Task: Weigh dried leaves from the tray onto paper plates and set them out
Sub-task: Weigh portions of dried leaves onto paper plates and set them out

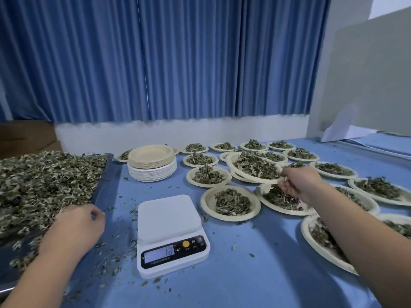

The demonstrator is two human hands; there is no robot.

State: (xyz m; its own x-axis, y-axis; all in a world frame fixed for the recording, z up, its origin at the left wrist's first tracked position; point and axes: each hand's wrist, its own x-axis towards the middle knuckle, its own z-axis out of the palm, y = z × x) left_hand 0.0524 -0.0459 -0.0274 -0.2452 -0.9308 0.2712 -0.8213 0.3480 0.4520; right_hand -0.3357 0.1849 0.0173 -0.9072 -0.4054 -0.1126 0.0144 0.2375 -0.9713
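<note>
right hand (299, 181) grips a leaf-filled paper plate (255, 167) by its rim, held beyond the scale (171, 234); left hand (75, 227), fingers curled, rests left of the scale on the tray (104, 185) leaves.

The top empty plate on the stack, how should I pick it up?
Take the top plate of the stack of empty plates by its raised rim, probably on the near edge facing the scale. The rim flares outward, so fingers can slip under it and lift straight up, leaving the nested ones below.
</note>
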